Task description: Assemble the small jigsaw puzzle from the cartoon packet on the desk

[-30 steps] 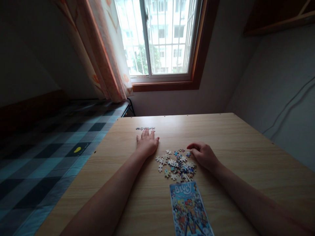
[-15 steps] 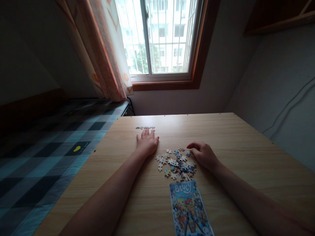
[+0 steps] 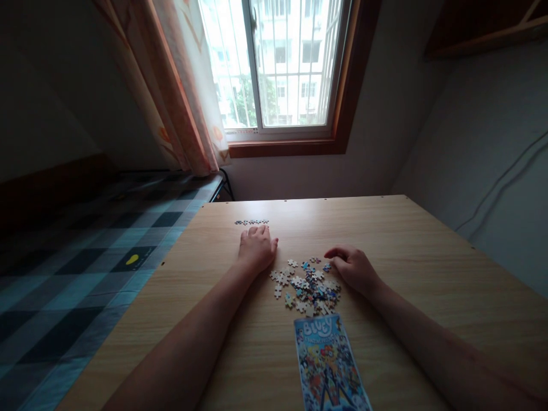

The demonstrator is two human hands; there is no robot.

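We record a window (image 3: 276, 64) in a reddish-brown frame (image 3: 286, 149), with bars (image 3: 298, 74), a pale building (image 3: 291, 63) and a green tree (image 3: 246, 103) beyond the glass. At its left we find a floral curtain (image 3: 171, 85); below this, a bed (image 3: 85, 279) with a blue-and-black checked cover (image 3: 107, 228) bearing a yellow mark (image 3: 132, 259). On the right wall (image 3: 505, 125) we note a thin cable (image 3: 499, 181); above it, poorly lit, hangs what appears to be a wooden shelf (image 3: 488, 47).

A jumbled pile of small jigsaw pieces (image 3: 314, 288) lies flat on the desk (image 3: 428, 274), some showing blue printed faces, others pale plain backs. A few loose pieces (image 3: 278, 292) spread along its left side. Well apart, farther back and left, a short, straight row of pieces (image 3: 252, 222) lies flat; whether they interlock is too small to tell.
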